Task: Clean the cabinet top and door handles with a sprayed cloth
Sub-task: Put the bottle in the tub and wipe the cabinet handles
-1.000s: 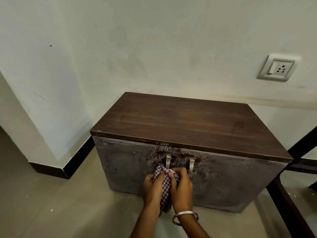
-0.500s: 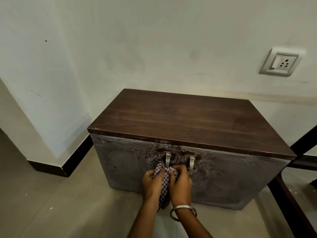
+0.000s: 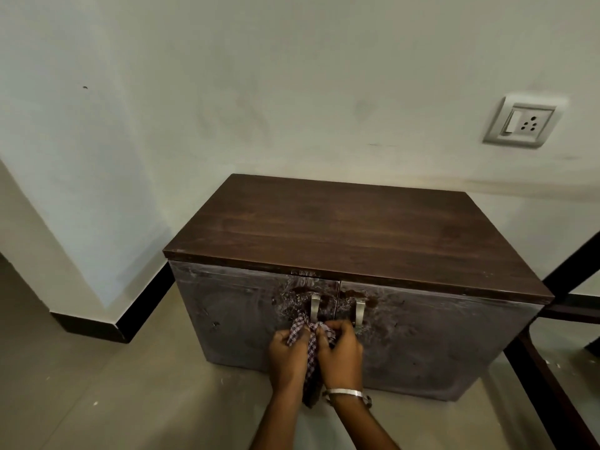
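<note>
**Both hands bunched on the cloth at the left door handle**

I see my left hand (image 3: 287,358) and my right hand (image 3: 341,357) side by side at lower centre of the frame, fingers of each curled tight around the checked cloth (image 3: 308,339). The cloth is gathered between the two palms; its top end reaches up to the foot of the left handle (image 3: 315,308), and whether it wraps round the metal or only presses on it I cannot tell. A dark tail of the fabric hangs down between my wrists. A silver bangle (image 3: 345,393) circles my right wrist.

Just right of my knuckles stands the right handle (image 3: 359,311), bare and upright, apart from the cloth. Both handles sit on the grey cabinet doors (image 3: 438,339), which are smeared with pale swirls (thickest around the handles). Above them the dark wooden cabinet top (image 3: 350,232) fills the centre of the frame, nothing lying on it.

On the white wall at upper right is a switch-and-socket plate (image 3: 522,125). A black skirting (image 3: 107,323) runs along the lower left, and a dark frame (image 3: 552,384) crosses the right edge.
</note>
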A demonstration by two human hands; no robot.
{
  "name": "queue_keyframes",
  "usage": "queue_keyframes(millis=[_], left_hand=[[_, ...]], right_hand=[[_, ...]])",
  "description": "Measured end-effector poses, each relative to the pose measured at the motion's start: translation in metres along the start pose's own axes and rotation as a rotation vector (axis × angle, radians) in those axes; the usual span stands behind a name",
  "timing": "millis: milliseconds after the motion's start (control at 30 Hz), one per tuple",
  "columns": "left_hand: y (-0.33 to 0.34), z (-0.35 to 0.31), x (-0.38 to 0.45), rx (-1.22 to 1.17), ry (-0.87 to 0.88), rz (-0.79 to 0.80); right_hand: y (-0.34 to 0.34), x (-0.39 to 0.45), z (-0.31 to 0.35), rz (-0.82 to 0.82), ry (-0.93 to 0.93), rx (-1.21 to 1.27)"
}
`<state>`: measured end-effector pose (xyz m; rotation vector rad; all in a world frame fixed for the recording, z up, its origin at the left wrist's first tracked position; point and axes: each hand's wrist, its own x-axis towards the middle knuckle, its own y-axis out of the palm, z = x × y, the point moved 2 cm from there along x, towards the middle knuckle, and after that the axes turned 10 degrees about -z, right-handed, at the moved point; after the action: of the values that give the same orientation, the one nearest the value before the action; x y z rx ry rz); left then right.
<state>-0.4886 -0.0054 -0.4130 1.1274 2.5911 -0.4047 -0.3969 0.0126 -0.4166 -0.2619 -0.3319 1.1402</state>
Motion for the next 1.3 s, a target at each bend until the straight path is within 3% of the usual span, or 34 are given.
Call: queue_keyframes(millis=[367, 567, 700, 833, 1133, 1300], left_hand=[[-0.025, -0.068, -0.042, -0.136, 0.032, 0.083], [-0.036, -0.103, -0.068, -0.244, -0.017, 0.115], [-0.031, -0.130, -0.089, -0.275, 0.023, 0.145], [-0.018, -0.158, -0.112, -0.232, 0.130, 0.187], [0.024, -0.233, -0.171, -0.099, 0.434, 0.396], [0.060, -0.263, -0.214, -0.046, 0.455, 0.590]], right_hand=[[-0.055, -0.005, 0.080, 0.061, -0.035, 0.124], [-0.087, -0.004, 0.113, 0.372, 0.112, 0.257], [-0.118, -0.001, 0.136, 0.491, 0.019, 0.268], [-0.145, 0.011, 0.158, 0.363, -0.104, 0.252], [-0.221, 0.055, 0.201, 0.068, -0.164, 0.322], [-0.279, 0.081, 0.216, -0.072, -0.118, 0.380]])
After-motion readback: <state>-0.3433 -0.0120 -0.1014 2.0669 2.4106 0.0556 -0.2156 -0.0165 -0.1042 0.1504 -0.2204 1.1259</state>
